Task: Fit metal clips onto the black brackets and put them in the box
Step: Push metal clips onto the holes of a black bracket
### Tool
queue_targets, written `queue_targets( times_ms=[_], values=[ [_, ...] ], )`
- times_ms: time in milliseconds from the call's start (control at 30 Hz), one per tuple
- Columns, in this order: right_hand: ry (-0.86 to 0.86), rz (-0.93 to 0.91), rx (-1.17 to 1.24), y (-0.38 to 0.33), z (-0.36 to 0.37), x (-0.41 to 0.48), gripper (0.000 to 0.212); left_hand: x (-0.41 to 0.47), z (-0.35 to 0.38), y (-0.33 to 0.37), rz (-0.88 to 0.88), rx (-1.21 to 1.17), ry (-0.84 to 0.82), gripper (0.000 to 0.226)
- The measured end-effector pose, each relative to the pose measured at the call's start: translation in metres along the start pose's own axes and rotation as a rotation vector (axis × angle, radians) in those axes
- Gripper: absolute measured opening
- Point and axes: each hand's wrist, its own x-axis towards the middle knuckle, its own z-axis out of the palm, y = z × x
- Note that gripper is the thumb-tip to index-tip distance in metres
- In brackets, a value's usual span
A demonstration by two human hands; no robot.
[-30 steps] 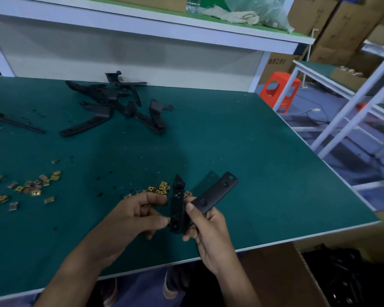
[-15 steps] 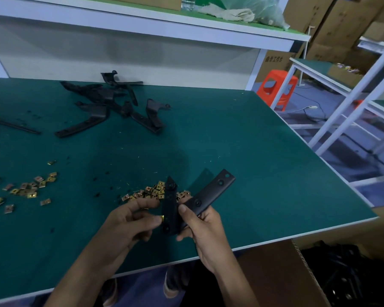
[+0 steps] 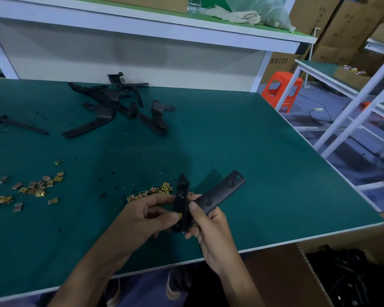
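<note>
Green bench [image 3: 253,151], near edge: right hand [image 3: 211,229] grips black bracket [image 3: 220,191]. Left hand [image 3: 146,216] pinches clip [image 3: 180,216] onto it; fitting step, probably needs a seating push.

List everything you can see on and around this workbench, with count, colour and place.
held bracket: one, black, angled, above the table's near edge
loose brackets: several, black, piled at the table's far left
long part: one, black, alone at the far left edge
metal clips: many, brass-coloured, two scatters, one at the left and one just beyond the hands
table: one, green top, white edge
box: one, brown cardboard, below the table's right corner, black parts inside
shelf: one, white with green top, above the table
stool: one, orange, on the floor beyond the table
cartons: several, brown, back right
left hand: pinches the held bracket's short arm
right hand: grips its long arm
</note>
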Motion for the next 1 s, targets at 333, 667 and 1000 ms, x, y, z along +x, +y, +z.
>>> queue_targets(
  times_ms=[333, 667, 1000],
  values=[
    [0.131, 0.074, 0.295, -0.005, -0.01, 0.003, 0.011, 0.014, 0.048, -0.054, 0.292, 1.033, 0.026, 0.024],
    [0.083, 0.06, 0.219, -0.008, -0.004, -0.001, 0.012, 0.011, 0.03, -0.048, 0.139, 0.989, 0.251, 0.026],
    [0.022, 0.081, 0.158, -0.008, -0.006, -0.003, 0.016, 0.012, 0.021, -0.01, 0.148, 0.194, 0.371, 0.011]
  ],
)
